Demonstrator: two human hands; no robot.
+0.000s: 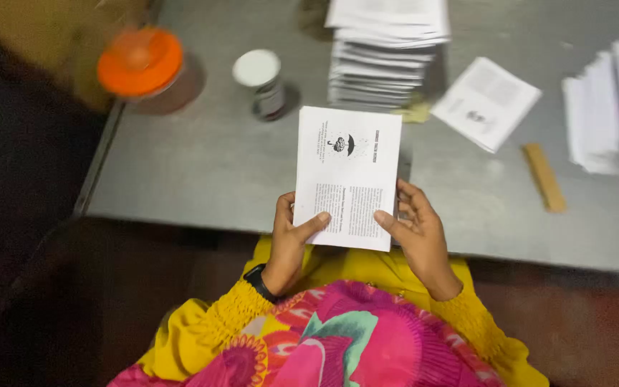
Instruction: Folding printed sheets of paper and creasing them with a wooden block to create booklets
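Leaflet: we hold a white printed leaflet (347,177) with both hands, above the near edge of the grey metal table (202,165).
Position to our fingers: the sheet rises away from our fingers, toward the far side of the table; only its lower corners are in our grip.
Long axis: it runs away from our body, almost upright in the view, with a slight lean to the right at the top.
Left hand: our left hand (289,240) is clamped on the lower left corner, thumb on the printed face, the other fingers hidden behind the paper.
Right hand: our right hand (417,233) pinches the lower right edge, thumb on the face, fingers curled loosely beside and behind the sheet.
Nearer hand: both are equally on it; neither is closer than the other.
Look of the leaflet: flat and clean, a small dark drawing in the upper part, blocks of small text below; we cannot tell how many sheets it has.
Around it: a tall stack of similar leaflets (385,54) stands just beyond, a single leaflet (486,102) lies to the right, and more piles (614,100) are at the far right.
Other things: a wooden strip (544,177), a small white-lidded jar (261,82) and an orange-lidded container (141,63) rest on the table, well apart from our hands.
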